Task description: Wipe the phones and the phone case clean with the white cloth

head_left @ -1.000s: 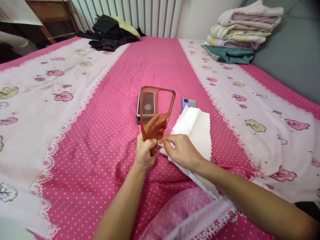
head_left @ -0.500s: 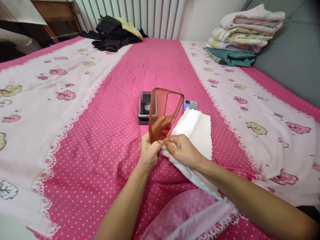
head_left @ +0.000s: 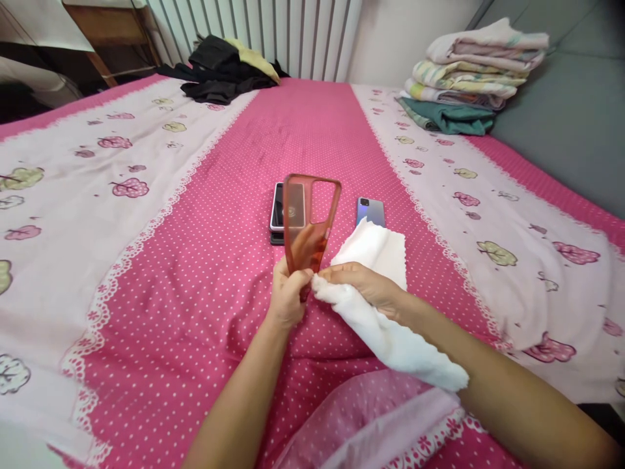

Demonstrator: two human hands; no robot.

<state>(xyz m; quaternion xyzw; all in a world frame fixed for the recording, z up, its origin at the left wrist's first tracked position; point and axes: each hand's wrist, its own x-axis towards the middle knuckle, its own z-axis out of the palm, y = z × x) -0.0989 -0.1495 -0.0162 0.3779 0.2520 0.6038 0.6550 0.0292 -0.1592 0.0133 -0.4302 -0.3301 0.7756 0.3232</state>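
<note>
A translucent reddish phone case (head_left: pixel 299 218) with a camera cut-out stands upright, its lower part gripped by my left hand (head_left: pixel 290 290). The left fingers show through the case and the thumb presses on its near edge. My right hand (head_left: pixel 364 283) pinches a white cloth (head_left: pixel 395 339) close to the case's lower edge. Part of the cloth hangs over the right wrist, and part lies on the bed behind it. Behind the case is a phone with a light rim (head_left: pixel 277 212), lying on a dark object. A bluish-silver phone (head_left: pixel 372 210) lies beyond the cloth, which covers its near end.
A pink dotted bedsheet (head_left: pixel 195 293) with pale printed side bands spreads underneath. Dark clothes (head_left: pixel 217 68) lie at the far left, near a white radiator (head_left: pixel 254 29). Folded fabrics (head_left: pixel 469 75) are stacked at the far right against a grey headboard (head_left: pixel 576 111).
My left hand and the phone case have shifted slightly left. The cloth's near part has flipped up over my right wrist, and more of the bluish-silver phone shows.
</note>
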